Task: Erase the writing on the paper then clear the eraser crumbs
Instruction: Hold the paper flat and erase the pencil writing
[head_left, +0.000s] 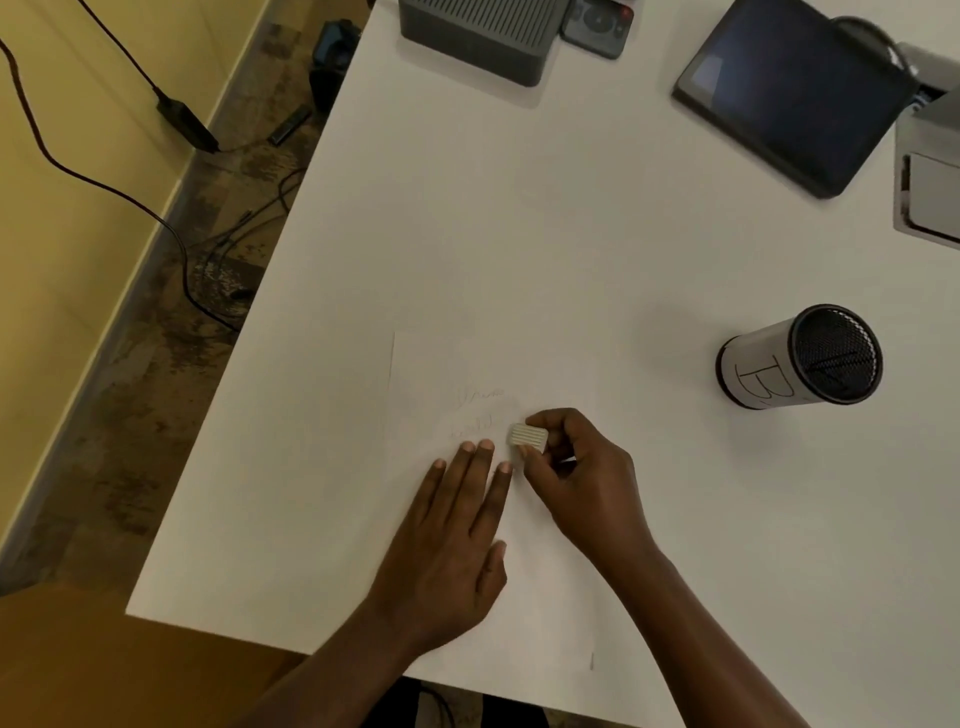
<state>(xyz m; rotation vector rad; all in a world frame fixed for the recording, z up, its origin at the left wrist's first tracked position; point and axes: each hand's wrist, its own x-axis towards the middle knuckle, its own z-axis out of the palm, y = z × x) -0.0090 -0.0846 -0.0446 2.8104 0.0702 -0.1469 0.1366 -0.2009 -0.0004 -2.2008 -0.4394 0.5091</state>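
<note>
- Erasing looks to be the step in hand, judged from the faint pencil writing (475, 410) that shows on the sheet of paper (550, 582); no eraser crumbs can be made out (too small or too pale to tell), so the clearing step seems not yet due
- Sitting on the white table (519, 234), the paper lies near its front edge; the ribbed white eraser (528, 437) is just right of the writing, low over or on the sheet
- Right hand (582, 473): thumb and curled fingers pinch the eraser, wrist angled in from the lower right
- Left hand (457, 530): spread flat, fingers straight, pressing the paper just below the writing; its fingertips (487, 446) sit beside the eraser
- Next move, I judge: rub leftward across both lines while the flat hand keeps the sheet from creasing; firm, short strokes
</note>
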